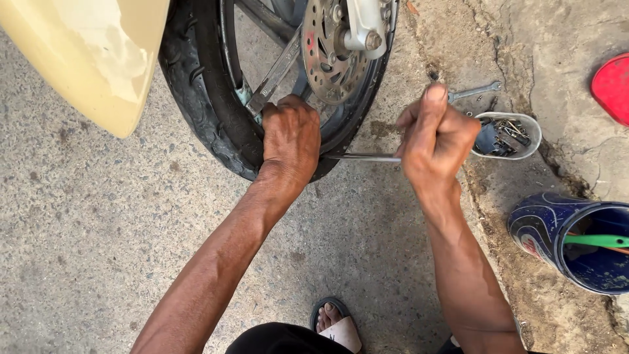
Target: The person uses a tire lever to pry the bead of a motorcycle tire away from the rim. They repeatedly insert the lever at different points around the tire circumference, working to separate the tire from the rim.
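Note:
A motorcycle wheel with a black tyre (196, 92) and a brake disc (331, 49) stands on the concrete at top centre. My left hand (290, 136) is closed on the lower end of a flat metal lever (278, 72) that runs up across the rim. My right hand (436, 137) is closed on a thin metal rod (363, 157) that points left, its tip at the tyre's edge beside my left hand. The rod's tip is hidden behind that hand.
A yellow fender (92, 52) fills the top left. A small white tub (534, 134) of metal bits and a spanner (475, 90) lie right of my right hand. A blue bucket (544, 226) sits lower right, a red object (612, 85) at far right. My sandalled foot (334, 324) is below.

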### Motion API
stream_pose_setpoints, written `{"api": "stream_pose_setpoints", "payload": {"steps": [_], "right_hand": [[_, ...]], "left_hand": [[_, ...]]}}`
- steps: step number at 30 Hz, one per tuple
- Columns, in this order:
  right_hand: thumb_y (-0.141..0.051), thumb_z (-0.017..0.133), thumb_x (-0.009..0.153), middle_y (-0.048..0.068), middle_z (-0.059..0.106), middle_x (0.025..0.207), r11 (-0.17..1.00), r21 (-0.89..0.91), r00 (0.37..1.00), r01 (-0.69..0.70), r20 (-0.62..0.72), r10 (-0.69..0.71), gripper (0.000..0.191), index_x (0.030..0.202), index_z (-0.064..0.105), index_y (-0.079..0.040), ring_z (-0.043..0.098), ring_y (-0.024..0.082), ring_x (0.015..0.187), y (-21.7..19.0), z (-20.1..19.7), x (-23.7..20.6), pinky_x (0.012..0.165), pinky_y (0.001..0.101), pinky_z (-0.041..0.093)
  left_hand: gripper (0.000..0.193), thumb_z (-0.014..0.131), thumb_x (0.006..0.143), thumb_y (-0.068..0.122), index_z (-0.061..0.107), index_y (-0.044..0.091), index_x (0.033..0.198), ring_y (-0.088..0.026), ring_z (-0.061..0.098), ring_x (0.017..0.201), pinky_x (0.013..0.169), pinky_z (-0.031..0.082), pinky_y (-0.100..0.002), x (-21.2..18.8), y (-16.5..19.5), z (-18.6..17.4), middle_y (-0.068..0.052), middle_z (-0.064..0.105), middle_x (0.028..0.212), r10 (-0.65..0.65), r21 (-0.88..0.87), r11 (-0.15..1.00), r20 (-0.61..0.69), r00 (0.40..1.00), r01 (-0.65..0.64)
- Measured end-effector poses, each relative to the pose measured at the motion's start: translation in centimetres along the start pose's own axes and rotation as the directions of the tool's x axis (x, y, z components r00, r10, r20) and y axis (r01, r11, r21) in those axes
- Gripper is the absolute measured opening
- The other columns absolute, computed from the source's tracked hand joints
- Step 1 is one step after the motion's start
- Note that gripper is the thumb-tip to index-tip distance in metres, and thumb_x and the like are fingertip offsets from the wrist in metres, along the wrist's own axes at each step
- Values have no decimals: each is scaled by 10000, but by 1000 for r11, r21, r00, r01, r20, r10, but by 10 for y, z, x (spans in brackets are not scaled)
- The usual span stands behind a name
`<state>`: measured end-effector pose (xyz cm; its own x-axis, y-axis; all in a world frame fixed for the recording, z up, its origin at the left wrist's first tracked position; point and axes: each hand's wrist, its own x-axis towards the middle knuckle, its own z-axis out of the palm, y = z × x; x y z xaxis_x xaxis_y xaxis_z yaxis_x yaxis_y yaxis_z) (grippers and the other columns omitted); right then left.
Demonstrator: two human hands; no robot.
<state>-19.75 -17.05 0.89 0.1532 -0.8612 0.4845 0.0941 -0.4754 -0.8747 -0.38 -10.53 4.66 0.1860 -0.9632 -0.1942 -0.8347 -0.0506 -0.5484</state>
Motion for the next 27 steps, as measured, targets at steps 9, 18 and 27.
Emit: {"api": "stream_pose_setpoints", "payload": {"steps": [9,18,27], "right_hand": [[-447,404,1143,31,414,589,990,13,855,-144,-503,131,594,684,451,-73,344,150,519,142,34,89,488,337,320],[-505,406,1072,80,541,518,649,-315,701,-692,-504,504,661,575,478,-76,428,180,483,201,50,66,480,446,390],[-463,400,1116,28,483,436,915,-277,955,-294,-64,288,700,512,532,-134,422,125,317,173,33,24,302,365,324]], "left_hand": [[262,746,803,242,767,42,971,-139,672,663,497,478,-302,8,14,10,-132,696,902,-58,25,998,-20,998,58],[236,781,806,211,771,53,981,-122,673,697,476,462,-289,11,10,5,-93,688,894,-40,-74,996,71,997,46],[138,705,850,213,736,171,978,-159,669,800,686,480,-389,12,-13,-12,-13,677,853,39,-73,997,24,999,-37]]}}
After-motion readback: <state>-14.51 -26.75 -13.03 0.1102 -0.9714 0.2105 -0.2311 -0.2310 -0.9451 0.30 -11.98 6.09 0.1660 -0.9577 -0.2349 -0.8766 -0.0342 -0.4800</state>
